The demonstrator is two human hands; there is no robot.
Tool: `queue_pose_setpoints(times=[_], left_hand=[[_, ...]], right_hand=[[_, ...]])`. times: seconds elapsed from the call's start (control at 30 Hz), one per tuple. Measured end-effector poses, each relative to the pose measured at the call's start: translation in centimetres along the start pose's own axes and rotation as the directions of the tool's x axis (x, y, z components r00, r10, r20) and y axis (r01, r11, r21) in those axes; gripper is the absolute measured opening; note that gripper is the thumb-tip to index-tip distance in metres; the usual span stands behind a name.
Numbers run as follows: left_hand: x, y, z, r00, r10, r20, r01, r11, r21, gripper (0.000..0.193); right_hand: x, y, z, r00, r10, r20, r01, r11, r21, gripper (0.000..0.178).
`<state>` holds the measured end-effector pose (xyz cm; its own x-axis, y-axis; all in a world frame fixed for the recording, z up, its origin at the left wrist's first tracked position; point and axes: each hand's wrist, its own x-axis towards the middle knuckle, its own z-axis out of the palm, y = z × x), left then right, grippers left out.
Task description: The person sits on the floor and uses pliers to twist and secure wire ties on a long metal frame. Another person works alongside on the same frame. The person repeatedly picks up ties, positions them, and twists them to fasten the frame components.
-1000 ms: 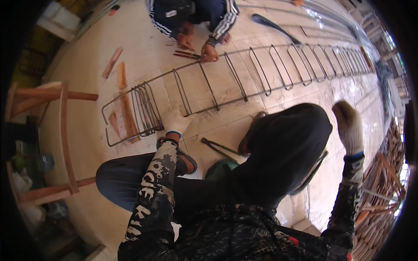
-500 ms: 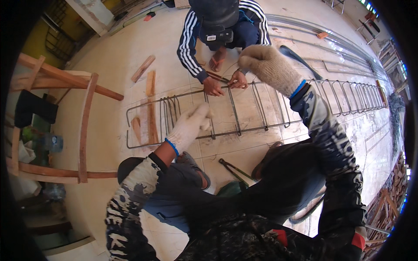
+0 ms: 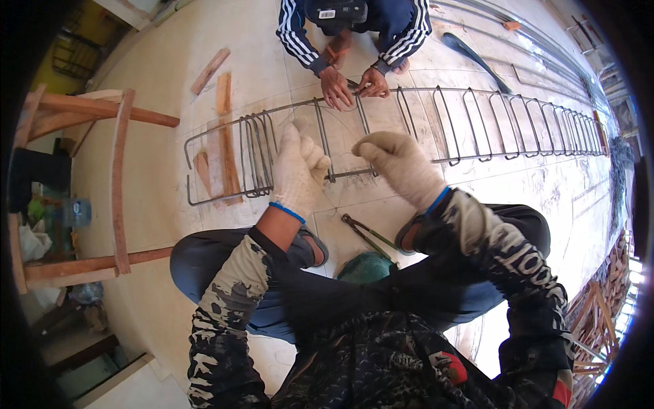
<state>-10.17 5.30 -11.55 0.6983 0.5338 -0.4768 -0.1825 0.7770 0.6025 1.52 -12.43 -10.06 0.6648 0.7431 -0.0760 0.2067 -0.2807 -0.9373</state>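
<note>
A long rebar cage (image 3: 470,126) of straight bars and bent stirrups lies across the floor. My left hand (image 3: 298,167), in a cream knit glove, is over its near bar with fingers curled in. To its right, my gloved right hand (image 3: 398,163) is closed in a pinch. Whatever either hand holds is too fine to make out. Across the cage, a co-worker's two bare hands (image 3: 354,88) work at the far bar beside a stirrup. Pincers (image 3: 368,235) with long handles rest on the floor between my feet.
A wooden frame (image 3: 122,184) stands at left. Wood offcuts (image 3: 225,136) lie by the cage's left end. A green rounded object (image 3: 364,268) sits between my legs. Long steel bars (image 3: 538,48) lie at far right, and a scrap wood pile (image 3: 606,300) at right.
My right hand has come down and left, from above the far bar to near my left hand. The view has shifted, and the co-worker's hands stay at the far bar.
</note>
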Motion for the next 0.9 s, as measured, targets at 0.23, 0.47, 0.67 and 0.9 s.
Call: queue_pose_setpoints(times=[0.23, 0.47, 0.67, 0.9], left_hand=[[0.2, -2.7, -1.4, 0.994, 0.099, -0.053, -0.099, 0.995, 0.011, 0.037], [-1.8, -4.4, -0.7, 0.983, 0.065, -0.174, -0.041, 0.989, 0.141, 0.034], [-0.4, -4.0, -2.9, 0.982, 0.179, -0.054, -0.131, 0.863, 0.487, 0.037], [1.5, 2.9, -1.7, 0.981, -0.189, 0.031, 0.168, 0.928, 0.332, 0.042]], right_hand=[[-1.0, -0.3, 4.6, 0.999, 0.041, -0.023, -0.042, 0.998, -0.053, 0.031], [-0.8, 1.4, 5.1, 0.983, 0.125, 0.136, -0.118, 0.991, -0.063, 0.037], [0.0, 1.6, 3.2, 0.936, 0.195, 0.293, -0.226, 0.971, 0.077, 0.040], [0.2, 2.3, 2.4, 0.878, 0.157, 0.452, -0.226, 0.969, 0.103, 0.031]])
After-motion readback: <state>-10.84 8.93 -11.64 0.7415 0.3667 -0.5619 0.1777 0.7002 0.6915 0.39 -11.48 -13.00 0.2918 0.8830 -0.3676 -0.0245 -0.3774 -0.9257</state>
